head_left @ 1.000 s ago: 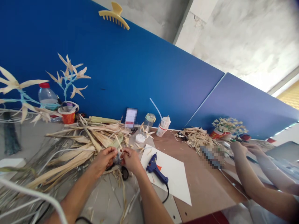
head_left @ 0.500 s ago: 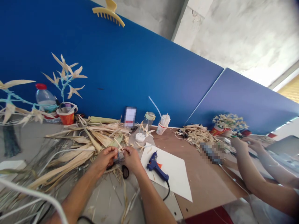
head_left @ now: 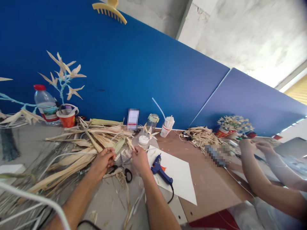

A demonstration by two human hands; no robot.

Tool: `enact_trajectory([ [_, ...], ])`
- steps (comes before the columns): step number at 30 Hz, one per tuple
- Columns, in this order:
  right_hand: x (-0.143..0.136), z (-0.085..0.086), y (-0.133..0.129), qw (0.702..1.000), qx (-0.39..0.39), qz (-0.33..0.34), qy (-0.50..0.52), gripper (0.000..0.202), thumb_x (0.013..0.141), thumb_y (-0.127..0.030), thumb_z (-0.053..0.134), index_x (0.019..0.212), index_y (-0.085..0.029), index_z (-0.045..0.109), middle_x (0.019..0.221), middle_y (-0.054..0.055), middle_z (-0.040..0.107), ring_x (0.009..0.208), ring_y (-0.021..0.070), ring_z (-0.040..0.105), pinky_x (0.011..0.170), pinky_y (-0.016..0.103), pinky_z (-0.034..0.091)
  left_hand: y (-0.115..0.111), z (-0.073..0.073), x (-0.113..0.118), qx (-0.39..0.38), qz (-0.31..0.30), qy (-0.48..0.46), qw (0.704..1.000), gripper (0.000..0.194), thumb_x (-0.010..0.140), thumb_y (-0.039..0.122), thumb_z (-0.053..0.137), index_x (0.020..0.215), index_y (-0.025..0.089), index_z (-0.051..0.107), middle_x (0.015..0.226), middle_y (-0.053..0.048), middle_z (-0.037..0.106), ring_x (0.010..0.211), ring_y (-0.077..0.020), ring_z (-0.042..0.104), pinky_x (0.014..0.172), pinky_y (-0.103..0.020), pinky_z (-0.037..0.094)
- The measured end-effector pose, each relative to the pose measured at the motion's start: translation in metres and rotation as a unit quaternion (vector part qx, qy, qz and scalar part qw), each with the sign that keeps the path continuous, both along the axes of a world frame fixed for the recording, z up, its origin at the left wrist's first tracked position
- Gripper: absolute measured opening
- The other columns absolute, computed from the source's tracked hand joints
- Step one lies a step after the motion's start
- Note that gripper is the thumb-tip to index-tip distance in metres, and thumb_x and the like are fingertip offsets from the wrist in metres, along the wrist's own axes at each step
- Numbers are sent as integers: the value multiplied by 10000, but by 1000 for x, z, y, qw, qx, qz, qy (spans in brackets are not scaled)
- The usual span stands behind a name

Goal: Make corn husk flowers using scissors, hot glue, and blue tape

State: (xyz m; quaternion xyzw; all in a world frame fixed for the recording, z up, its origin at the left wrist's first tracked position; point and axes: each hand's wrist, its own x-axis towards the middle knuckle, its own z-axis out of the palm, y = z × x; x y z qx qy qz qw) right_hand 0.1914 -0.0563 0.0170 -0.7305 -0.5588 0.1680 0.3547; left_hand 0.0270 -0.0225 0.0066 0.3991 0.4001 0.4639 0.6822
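Observation:
My left hand (head_left: 104, 162) is closed, fingertips pressed together, over the scissors; whatever it may hold is too small to make out. To its right, my right hand (head_left: 140, 159) pinches a pale strip of corn husk (head_left: 129, 143) that points up and away. Between and below the hands lie black-handled scissors (head_left: 129, 175), blades pointing away, partly covered by husk scraps. A large heap of dried corn husks (head_left: 79, 159) spreads beyond and left of my left hand. Close on the right, a blue glue gun (head_left: 161, 171) rests on a white sheet (head_left: 184, 179).
At the back stand a red cup (head_left: 67, 118), a plastic bottle (head_left: 46, 105), a clear jar (head_left: 152, 123) and a white cup (head_left: 166, 127). Husk flowers on blue stems (head_left: 63, 83) rise at left. Another person's hands (head_left: 254, 147) work at far right. White cable (head_left: 35, 199) crosses the lower left.
My hands have moved apart, the left one leftward and the right one rightward. The strip stays with my right hand, and the scissors between them show more fully.

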Motion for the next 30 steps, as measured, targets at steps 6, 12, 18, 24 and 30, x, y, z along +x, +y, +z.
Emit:
enact_trajectory([
  [6,1,0,5,993,-62,-34,-97,205,813,-135,502,935,-142,668,932,131,690,848,211,645,727,269,436,-1,-1,2,-9,-25,0,1000,281,595,293,713,772,179,528,535,70,513,360,-17,262,386,-162,188],
  [12,-19,-17,13,980,-88,-20,-178,213,829,-178,501,949,-112,664,1049,182,640,781,225,676,657,307,480,1,-6,2,-13,-33,-3,999,278,595,267,720,801,137,585,593,44,555,357,-2,270,374,-160,189],
  [18,-21,-23,18,977,-103,0,-188,220,810,-97,485,948,-86,657,1006,200,641,768,236,675,637,318,486,2,-6,2,-17,-26,-5,1000,323,581,276,743,822,122,595,633,29,588,352,9,266,361,-155,192],
  [24,-5,-5,16,992,111,-40,55,95,822,-208,503,800,-155,578,836,83,623,700,158,579,629,260,437,1,-5,3,-19,-21,-12,1000,360,561,312,781,815,129,602,629,37,582,357,10,261,361,-153,196],
  [30,1,3,7,862,98,90,489,257,703,-352,618,864,-211,474,596,-51,583,395,52,293,408,183,221,-1,-2,6,-16,-53,-17,998,412,554,376,815,813,128,613,636,38,581,359,9,255,363,-163,176],
])
